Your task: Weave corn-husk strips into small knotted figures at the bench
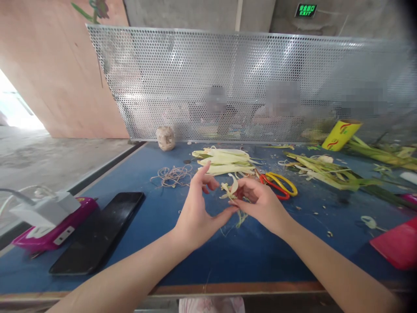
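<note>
A small knotted piece of pale corn husk strips [230,191] is pinched between the thumb and fingers of my right hand [257,198]. Thin loose ends hang below it toward the table. My left hand [202,204] is open beside the piece, its fingers spread and its thumb tip reaching to the right fingertips. Just beyond my hands lies a stack of pale green corn husks [228,161]. To the right of that stack, scissors [283,184] with red and yellow handles rest on the table, their blades partly hidden behind my right hand.
Left of the husks are a twine tangle [172,176] and a pale carved block [166,138]. A black phone [100,234] lies by a magenta power strip [61,234]. More husk leaves [325,171], a yellow roll [341,134] and a red object [397,243] are rightward. A perforated metal screen [195,78] stands behind.
</note>
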A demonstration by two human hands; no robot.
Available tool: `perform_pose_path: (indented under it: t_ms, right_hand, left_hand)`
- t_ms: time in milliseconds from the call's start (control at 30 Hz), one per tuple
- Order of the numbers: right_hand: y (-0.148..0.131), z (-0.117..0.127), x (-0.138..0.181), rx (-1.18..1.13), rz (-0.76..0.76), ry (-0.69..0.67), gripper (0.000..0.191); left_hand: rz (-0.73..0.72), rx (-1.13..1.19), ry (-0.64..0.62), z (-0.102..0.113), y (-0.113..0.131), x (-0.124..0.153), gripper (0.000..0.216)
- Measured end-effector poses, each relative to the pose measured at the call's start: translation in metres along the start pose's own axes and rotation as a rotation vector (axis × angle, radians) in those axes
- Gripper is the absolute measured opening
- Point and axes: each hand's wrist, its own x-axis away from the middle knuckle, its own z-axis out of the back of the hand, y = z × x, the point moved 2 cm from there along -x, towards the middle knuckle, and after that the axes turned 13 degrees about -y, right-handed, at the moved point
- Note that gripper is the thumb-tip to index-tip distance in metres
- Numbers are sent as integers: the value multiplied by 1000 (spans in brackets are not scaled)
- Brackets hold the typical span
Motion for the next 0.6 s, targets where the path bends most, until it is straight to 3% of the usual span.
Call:
perform_pose_path:
  t_ms: [233, 400, 600]
  right_hand:
    - [1, -6, 0, -209, -9, -137, 18]
    - [1, -9, 0, -201, -2, -153, 15]
    - [6, -6, -2, -288, -39, -96, 17]
  left_hand:
    - [-23, -12, -38, 0, 2, 1, 65]
    - [103, 105, -100, 1, -2, 2, 58]
    - [248, 212, -123, 2, -2, -2, 78]
